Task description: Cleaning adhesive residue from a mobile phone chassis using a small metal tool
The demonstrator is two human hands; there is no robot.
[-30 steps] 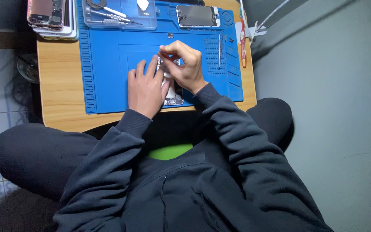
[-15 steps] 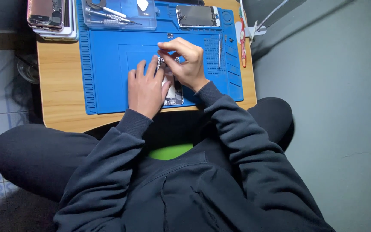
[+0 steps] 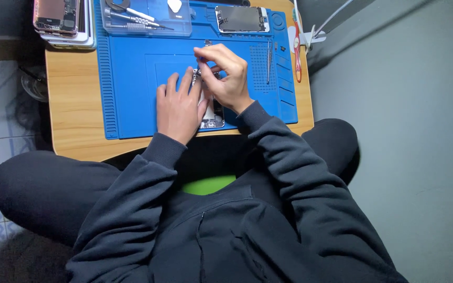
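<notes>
A clear tool tray [image 3: 148, 18], tweezers [image 3: 270, 55] – and stacked phones [image 3: 61, 21].

The blue mat [image 3: 132, 89] has bare room at 9 o'clock of the left hand [image 3: 178, 107]. At 12 o'clock a clear tool tray [image 3: 145, 18] and a phone screen [image 3: 241, 19] block the way. At 3 o'clock of the right hand [image 3: 225, 76] lie thin tweezers [image 3: 269, 55] and a red tool [image 3: 297, 50]. A stack of phones [image 3: 63, 21] sits at 10 o'clock.
</notes>
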